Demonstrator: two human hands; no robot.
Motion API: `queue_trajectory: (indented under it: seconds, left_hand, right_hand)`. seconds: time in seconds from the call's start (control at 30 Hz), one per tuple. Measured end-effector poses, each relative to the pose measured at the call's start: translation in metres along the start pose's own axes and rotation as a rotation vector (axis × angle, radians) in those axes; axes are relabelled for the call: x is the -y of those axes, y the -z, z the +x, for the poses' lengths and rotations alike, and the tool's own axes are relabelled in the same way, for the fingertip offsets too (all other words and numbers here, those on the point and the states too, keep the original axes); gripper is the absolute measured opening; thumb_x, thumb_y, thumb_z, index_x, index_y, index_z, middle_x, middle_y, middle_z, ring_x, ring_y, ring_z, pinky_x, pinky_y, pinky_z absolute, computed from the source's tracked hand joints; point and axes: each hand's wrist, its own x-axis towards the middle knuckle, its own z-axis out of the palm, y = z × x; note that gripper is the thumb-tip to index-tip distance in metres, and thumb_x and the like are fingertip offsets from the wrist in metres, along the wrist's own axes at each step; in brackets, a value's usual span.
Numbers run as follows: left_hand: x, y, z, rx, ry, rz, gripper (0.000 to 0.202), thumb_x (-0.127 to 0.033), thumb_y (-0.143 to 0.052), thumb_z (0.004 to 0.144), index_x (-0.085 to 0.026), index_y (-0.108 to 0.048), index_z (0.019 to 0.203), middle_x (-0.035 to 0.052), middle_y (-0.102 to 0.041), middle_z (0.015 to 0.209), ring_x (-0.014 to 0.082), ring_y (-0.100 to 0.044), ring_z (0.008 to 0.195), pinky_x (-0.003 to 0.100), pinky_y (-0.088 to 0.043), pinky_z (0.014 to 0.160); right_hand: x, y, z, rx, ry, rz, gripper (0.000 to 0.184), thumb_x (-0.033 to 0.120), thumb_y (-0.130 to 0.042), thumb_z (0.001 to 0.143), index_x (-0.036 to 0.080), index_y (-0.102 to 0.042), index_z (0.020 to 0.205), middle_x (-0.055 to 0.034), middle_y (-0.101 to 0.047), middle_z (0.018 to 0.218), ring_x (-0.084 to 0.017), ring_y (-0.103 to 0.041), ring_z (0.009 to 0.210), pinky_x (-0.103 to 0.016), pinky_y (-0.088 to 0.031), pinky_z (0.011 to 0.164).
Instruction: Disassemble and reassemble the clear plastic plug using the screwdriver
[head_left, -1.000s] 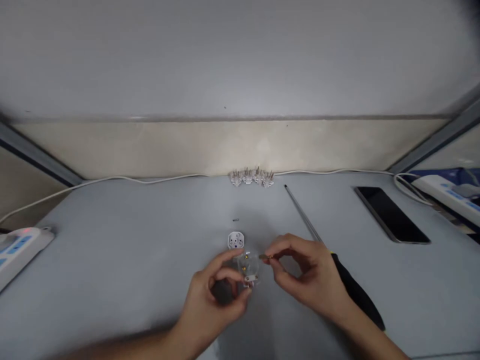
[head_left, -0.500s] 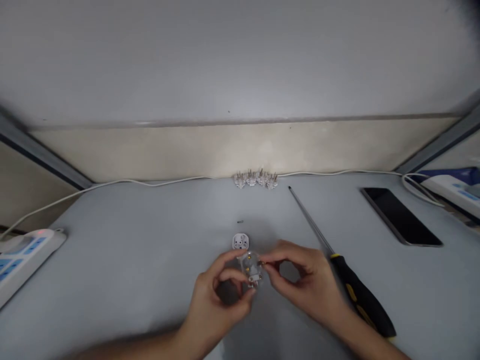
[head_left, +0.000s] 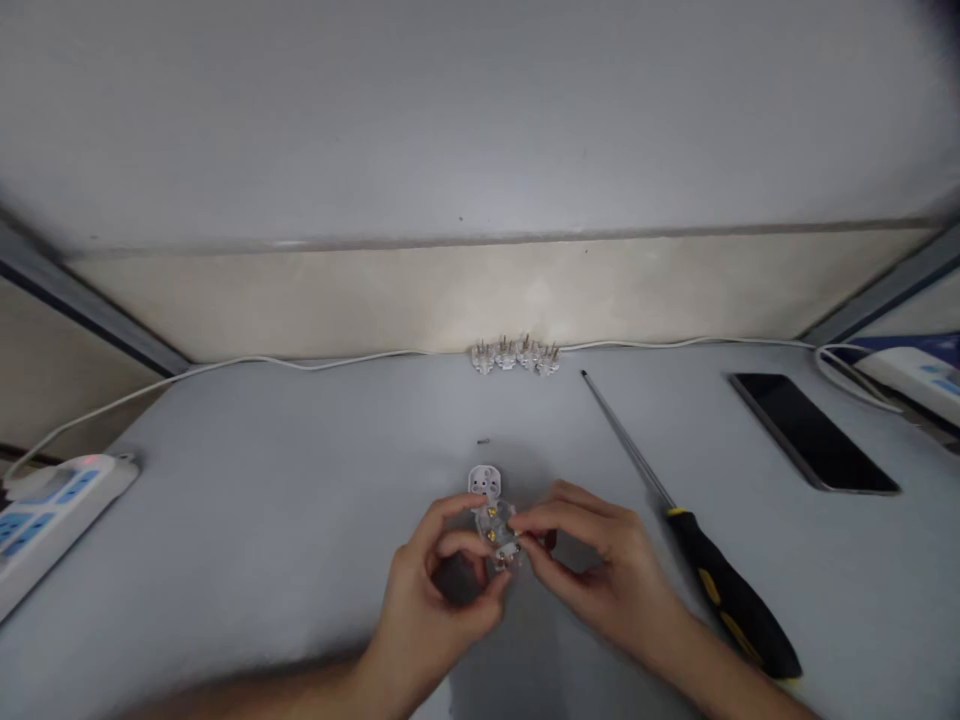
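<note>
My left hand (head_left: pixel 442 590) grips a clear plastic plug housing (head_left: pixel 499 537) between thumb and fingers, just above the table. Small brass terminals and a whitish clamp piece show inside it. At the housing's right side, my right hand (head_left: pixel 592 550) has thumb and forefinger pinched together. Whatever lies between those fingertips is mostly hidden; it could be a small part or the housing's edge. A white plug cover (head_left: pixel 484 481) with round holes lies right behind the housing. Farther back on the table is a tiny dark screw-like piece (head_left: pixel 483 441).
Several clear plugs with upright pins (head_left: pixel 516 355) stand along the back wall, beside a white cable (head_left: pixel 315 367). A long screwdriver (head_left: pixel 727 585) lies right of my right hand, with a black phone (head_left: pixel 814 430) beyond. White power strips sit at left (head_left: pixel 64 510) and far right (head_left: pixel 911 380).
My right fingertips have moved slightly left, over the housing's right part. The small brass-coloured bit seen at them before is now mostly covered. The view has shifted slightly.
</note>
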Motion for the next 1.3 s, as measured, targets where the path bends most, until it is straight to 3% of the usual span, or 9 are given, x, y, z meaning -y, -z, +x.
queue_trajectory:
  seconds: [0.1, 0.23, 0.37, 0.47, 0.7, 0.83, 1.03, 1.17, 1.3]
  left_hand:
    - [0.000, 0.000, 0.000, 0.001, -0.002, -0.005, 0.045, -0.012, -0.067, 0.068, -0.023, -0.054, 0.110, -0.0077, -0.064, 0.059, 0.0103, -0.059, 0.052, 0.019, -0.050, 0.056]
    - [-0.007, 0.006, 0.005, 0.043, 0.004, -0.063, 0.047, -0.009, -0.066, 0.069, -0.023, -0.053, 0.112, -0.0070, -0.066, 0.061, 0.0099, -0.060, 0.054, 0.018, -0.051, 0.060]
    - [-0.014, 0.015, 0.011, 0.223, -0.047, -0.189, 0.052, -0.006, -0.065, 0.071, -0.024, -0.052, 0.118, -0.0047, -0.071, 0.066, 0.0120, -0.066, 0.061, 0.022, -0.054, 0.069]
    - [-0.012, 0.016, 0.012, 0.339, -0.062, -0.289, 0.059, -0.003, -0.065, 0.070, -0.026, -0.050, 0.123, -0.0040, -0.073, 0.069, 0.0145, -0.071, 0.069, 0.024, -0.055, 0.074]
    - [-0.014, 0.027, 0.029, 0.455, -0.065, -0.270, 0.061, -0.003, -0.065, 0.073, -0.022, -0.048, 0.128, -0.0027, -0.073, 0.072, 0.0154, -0.071, 0.073, 0.029, -0.054, 0.079]
    - [-0.021, 0.035, 0.044, 0.415, -0.065, -0.181, 0.016, -0.014, -0.062, 0.082, -0.015, -0.061, 0.098, -0.0014, -0.069, 0.063, 0.0132, -0.066, 0.061, 0.025, -0.052, 0.068]
    - [-0.010, 0.047, 0.062, 0.251, -0.293, 0.228, 0.025, -0.015, -0.057, 0.085, -0.017, -0.062, 0.110, 0.0015, -0.068, 0.076, 0.0180, -0.064, 0.076, 0.034, -0.049, 0.081]
    - [0.004, 0.061, 0.083, 0.463, -0.399, 0.506, 0.045, -0.017, -0.063, 0.083, -0.024, -0.058, 0.127, 0.0081, -0.062, 0.113, 0.0249, -0.057, 0.105, 0.041, -0.045, 0.094]
    - [0.009, 0.062, 0.089, 0.577, -0.386, 0.514, 0.037, -0.026, -0.068, 0.086, -0.028, -0.062, 0.122, 0.0071, -0.058, 0.111, 0.0242, -0.055, 0.106, 0.041, -0.043, 0.096]
  right_hand:
    - [-0.002, 0.000, -0.001, 0.017, -0.007, 0.006, 0.032, 0.007, -0.055, 0.081, 0.023, -0.067, 0.106, -0.0019, -0.061, 0.086, -0.008, -0.056, 0.076, -0.020, -0.048, 0.068]
    - [-0.007, -0.002, -0.002, 0.062, -0.294, 0.400, 0.052, 0.015, -0.060, 0.081, 0.027, -0.051, 0.131, -0.0057, -0.057, 0.111, -0.012, -0.057, 0.100, -0.028, -0.049, 0.090]
    - [-0.010, -0.008, -0.002, 0.218, -0.548, 1.085, 0.040, 0.032, -0.063, 0.084, 0.020, -0.059, 0.122, -0.0108, -0.061, 0.117, -0.015, -0.061, 0.103, -0.031, -0.048, 0.094]
    - [-0.010, -0.013, -0.002, 0.229, -0.562, 1.299, 0.032, 0.033, -0.064, 0.085, 0.020, -0.065, 0.114, -0.0089, -0.066, 0.109, -0.013, -0.063, 0.097, -0.026, -0.050, 0.087]
    - [-0.008, -0.013, 0.003, 0.191, -0.521, 1.298, 0.035, 0.031, -0.078, 0.072, 0.022, -0.071, 0.105, -0.0054, -0.069, 0.103, -0.010, -0.064, 0.084, -0.021, -0.051, 0.077]
    - [-0.008, -0.012, 0.005, 0.079, -0.573, 1.296, 0.038, 0.033, -0.080, 0.069, 0.022, -0.070, 0.104, -0.0038, -0.068, 0.106, -0.012, -0.063, 0.100, -0.025, -0.048, 0.093]
    - [-0.014, -0.012, 0.007, -0.106, -0.701, 1.226, 0.037, 0.032, -0.081, 0.069, 0.019, -0.069, 0.101, -0.0034, -0.066, 0.108, -0.011, -0.062, 0.100, -0.023, -0.048, 0.094]
    - [-0.016, -0.009, 0.008, -0.198, -0.793, 1.143, 0.038, 0.028, -0.084, 0.065, 0.016, -0.068, 0.098, -0.0034, -0.066, 0.107, -0.008, -0.061, 0.098, -0.018, -0.046, 0.090]
    - [-0.013, -0.008, 0.008, -0.178, -0.873, 1.114, 0.045, 0.029, -0.086, 0.060, 0.013, -0.067, 0.098, -0.0065, -0.066, 0.107, -0.011, -0.062, 0.099, -0.023, -0.046, 0.093]
